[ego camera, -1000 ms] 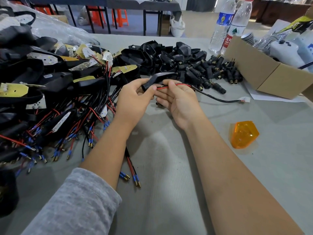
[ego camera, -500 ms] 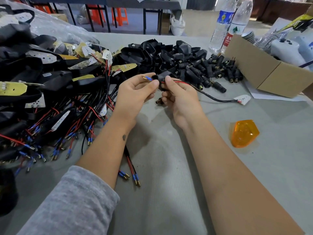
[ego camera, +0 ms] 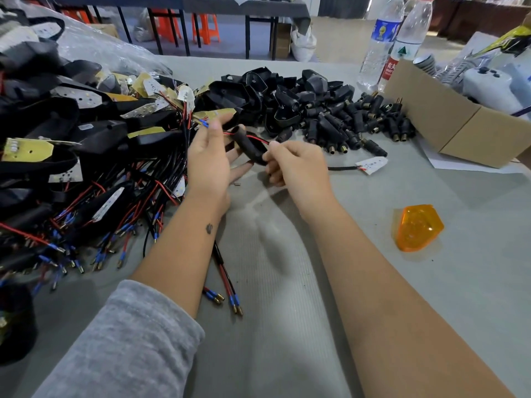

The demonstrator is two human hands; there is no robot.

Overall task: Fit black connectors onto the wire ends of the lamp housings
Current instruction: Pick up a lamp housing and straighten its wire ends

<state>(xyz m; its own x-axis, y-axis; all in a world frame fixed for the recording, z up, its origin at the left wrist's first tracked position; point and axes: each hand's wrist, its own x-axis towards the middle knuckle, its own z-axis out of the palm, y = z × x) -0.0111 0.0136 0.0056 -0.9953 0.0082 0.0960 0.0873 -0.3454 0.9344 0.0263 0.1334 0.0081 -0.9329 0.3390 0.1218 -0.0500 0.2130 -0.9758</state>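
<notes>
since half a second back, hands drawn apart, black connector (ego camera: 249, 145) now sliding along the red wire (ego camera: 260, 138) between them, tilted.

closest in: grey sleeve (ego camera: 123, 346) on the left forearm, bare right forearm crossing the grey surface (ego camera: 287, 354). just beyond the left forearm, loose red-and-black wire pair with blue-sleeved brass tips (ego camera: 227, 285) lying flat.

mid-field: left hand (ego camera: 208, 159) raised, thumb and forefinger pinching the blue-tipped wire end (ego camera: 204, 124), other fingers (ego camera: 240, 169) spread loose behind the connector. right hand (ego camera: 298, 165) with fingers curled, pinching the lower end of the connector. black cable trailing right from there to a small white led board (ego camera: 371, 164) flat on the surface. orange lens (ego camera: 416, 226) off to the right, well apart from both hands.

left side: big heap of lamp housings (ego camera: 71, 133) with yellow boards and tangled red, black and blue-tipped leads.

farther: pile of black connectors (ego camera: 344, 122) with brass ends, mixed with black housing shells (ego camera: 258, 93). right of it, cardboard box (ego camera: 459, 124). behind, two water bottles (ego camera: 393, 41) standing upright. far back, another table and orange stools (ego camera: 205, 27).
</notes>
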